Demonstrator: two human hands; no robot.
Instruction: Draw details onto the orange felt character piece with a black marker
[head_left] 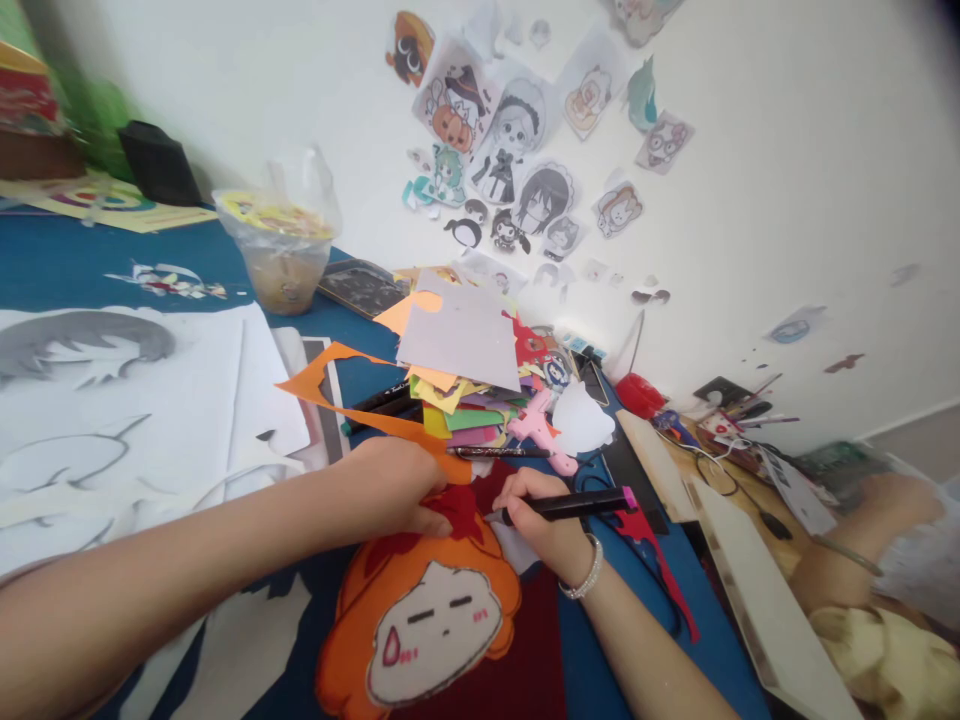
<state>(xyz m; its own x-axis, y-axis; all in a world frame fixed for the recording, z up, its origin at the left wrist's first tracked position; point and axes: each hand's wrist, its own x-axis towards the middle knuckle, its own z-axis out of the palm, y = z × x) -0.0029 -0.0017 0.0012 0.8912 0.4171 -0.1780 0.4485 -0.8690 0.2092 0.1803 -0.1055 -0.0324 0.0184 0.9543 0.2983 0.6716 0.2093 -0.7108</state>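
Note:
An orange-haired cartoon face cut from paper (435,630) lies on a dark red sheet (536,640) at the bottom middle. My left hand (397,485) rests at its top, thumb and fingers on the red bow piece (459,515); its fingertips are partly hidden. My right hand (544,525), with a beaded bracelet at the wrist, grips a black marker (585,503) with a pink end, its tip pointing left close to the bow. Just above, a thin black pen (499,453) lies near an orange paper offcut (382,425).
Coloured paper scraps (465,340) are piled behind my hands. A plastic cup (285,250) stands at the back left, beyond sheets with drawings (195,400). Red scissors or scraps lie right. Another person's arm (862,530) shows at the far right.

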